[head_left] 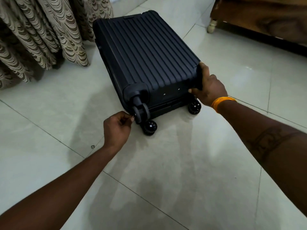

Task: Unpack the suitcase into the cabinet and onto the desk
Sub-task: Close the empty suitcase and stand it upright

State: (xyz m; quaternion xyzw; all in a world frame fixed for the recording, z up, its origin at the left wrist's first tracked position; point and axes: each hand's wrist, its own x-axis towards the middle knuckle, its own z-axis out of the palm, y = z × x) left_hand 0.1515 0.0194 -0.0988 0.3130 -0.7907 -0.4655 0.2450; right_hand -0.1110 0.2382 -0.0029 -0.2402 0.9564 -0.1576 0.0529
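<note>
A dark navy ribbed hard-shell suitcase (146, 52) lies flat and closed on the tiled floor, its wheels (150, 127) pointing toward me. My left hand (116, 128) has its fingers curled and pinches a small metal zipper pull at the suitcase's near-left corner, beside the wheel there. My right hand (209, 87), with an orange band on the wrist, grips the near-right corner of the suitcase, thumb on top and fingers wrapped round the corner.
Patterned beige-brown curtains (41, 39) hang to the floor at the left, close to the suitcase's far-left side. A wooden piece of furniture (265, 19) on a pale leg stands at the back right. Glossy pale floor tiles (166, 180) lie around me.
</note>
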